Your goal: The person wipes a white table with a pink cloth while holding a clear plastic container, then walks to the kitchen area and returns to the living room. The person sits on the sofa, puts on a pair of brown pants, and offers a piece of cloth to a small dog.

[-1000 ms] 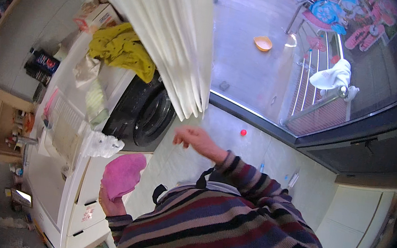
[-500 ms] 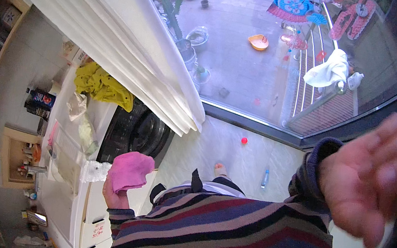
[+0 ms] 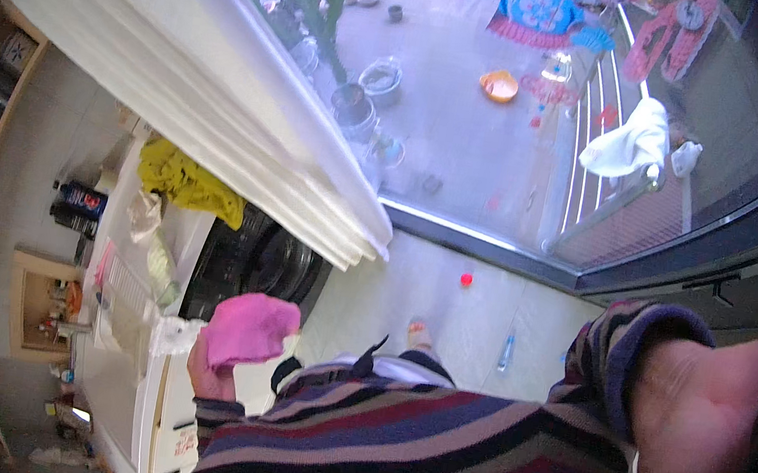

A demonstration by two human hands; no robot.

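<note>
Head view. In this inspector's judgement, the step in hand is holding a pink cloth [image 3: 252, 329] ready in the left hand [image 3: 212, 370]; the next move calls for a secure grip and clearance from the front edge of the white counter [image 3: 104, 399]. The cloth is held up just off that edge, near a crumpled white item [image 3: 175, 336]. The left hand is closed about the cloth's lower left side, fingers partly hidden by it. The right hand [image 3: 703, 428] is raised at the right rim; its fingers run out of view, so whether they are spread or curled cannot be told.
</note>
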